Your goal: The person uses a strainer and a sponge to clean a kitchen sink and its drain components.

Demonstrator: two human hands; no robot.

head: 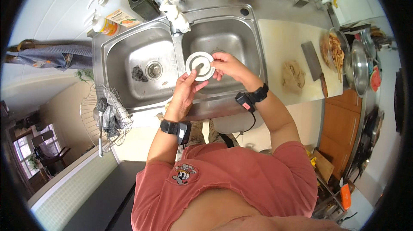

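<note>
Above the divider of a stainless steel double sink [179, 50], both hands hold a small round white lid-like disc [193, 60]. It has a grey ring and a dark spot at its middle; whether that spot is a knob or a hole I cannot tell. My left hand [186, 85] grips the lower left rim, thumb on top. On the right rim, my right hand [229, 64] pinches the edge between thumb and fingers. A black scouring pad [139, 73] lies in the left basin beside the drain strainer [154, 70]. The right basin's drain is partly hidden behind my right hand.
A faucet wrapped in white cloth [176, 16] stands behind the divider. Pump bottles [119, 9] line the back left. On the right, a cutting board [274, 40] carries a folded cloth [293, 76] and a cleaver [311, 60]. A wire rack [88, 118] sits left.
</note>
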